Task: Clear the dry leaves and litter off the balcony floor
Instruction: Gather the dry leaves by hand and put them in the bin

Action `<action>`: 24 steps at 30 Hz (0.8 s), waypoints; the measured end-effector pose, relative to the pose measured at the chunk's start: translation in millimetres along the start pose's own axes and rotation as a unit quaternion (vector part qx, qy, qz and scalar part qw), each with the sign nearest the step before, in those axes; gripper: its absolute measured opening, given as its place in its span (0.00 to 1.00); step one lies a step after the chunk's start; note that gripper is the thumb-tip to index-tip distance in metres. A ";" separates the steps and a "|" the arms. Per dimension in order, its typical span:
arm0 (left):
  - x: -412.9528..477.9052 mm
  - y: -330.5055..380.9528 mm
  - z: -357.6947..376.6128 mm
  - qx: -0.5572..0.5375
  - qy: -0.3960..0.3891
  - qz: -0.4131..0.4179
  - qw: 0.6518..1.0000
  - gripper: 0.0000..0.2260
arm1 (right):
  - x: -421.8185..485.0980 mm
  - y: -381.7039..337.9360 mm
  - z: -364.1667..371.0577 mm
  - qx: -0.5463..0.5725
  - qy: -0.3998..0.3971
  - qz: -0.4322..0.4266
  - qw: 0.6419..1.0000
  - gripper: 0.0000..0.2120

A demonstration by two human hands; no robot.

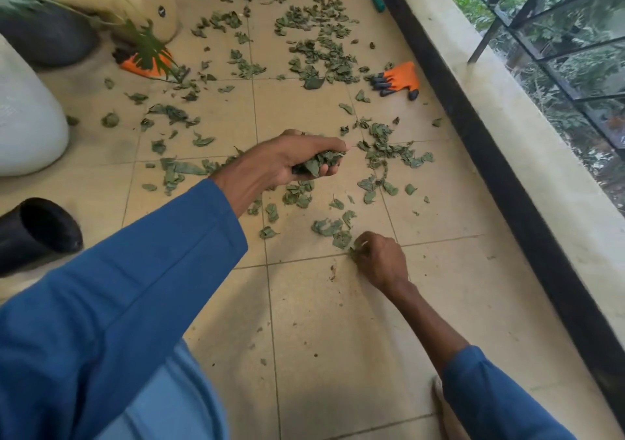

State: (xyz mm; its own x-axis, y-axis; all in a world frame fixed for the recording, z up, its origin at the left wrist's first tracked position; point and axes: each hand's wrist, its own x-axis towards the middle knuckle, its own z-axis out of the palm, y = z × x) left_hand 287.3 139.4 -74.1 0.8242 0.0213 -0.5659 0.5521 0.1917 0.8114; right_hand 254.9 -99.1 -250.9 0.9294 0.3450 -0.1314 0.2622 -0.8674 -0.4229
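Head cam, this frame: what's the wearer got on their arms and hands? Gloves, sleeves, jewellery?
Both bare: left hand and right hand, no gloves, watch or rings visible. Plain blue long sleeves, no markings: left blue sleeve reaches the wrist, right blue sleeve stops partway up the forearm.

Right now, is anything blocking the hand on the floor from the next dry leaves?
Nothing visible does. The right hand pinches dry green leaves on the beige tiled floor, and the next clump of leaves lies just beyond it with only bare tile between.
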 end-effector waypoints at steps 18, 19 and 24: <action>-10.2 -10.2 -18.6 0.090 0.040 0.008 0.995 0.18 | 14.7 -31.5 19.4 -0.067 0.012 -0.036 0.997 0.09; -11.8 -10.7 -21.1 0.099 0.047 0.009 0.994 0.18 | 12.1 -29.1 19.4 -0.077 0.025 -0.045 0.996 0.09; -16.4 -16.6 -35.6 0.171 0.074 0.020 0.982 0.21 | 15.7 -22.1 7.1 0.022 -0.014 -0.038 0.999 0.12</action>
State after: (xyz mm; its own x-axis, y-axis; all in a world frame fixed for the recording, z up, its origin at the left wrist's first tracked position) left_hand 260.2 170.8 -83.5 0.8327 0.1692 -0.5272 0.5506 -0.1524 0.8208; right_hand 261.8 -71.9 -250.0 0.8995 0.4199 -0.1210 0.3198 -0.8213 -0.4724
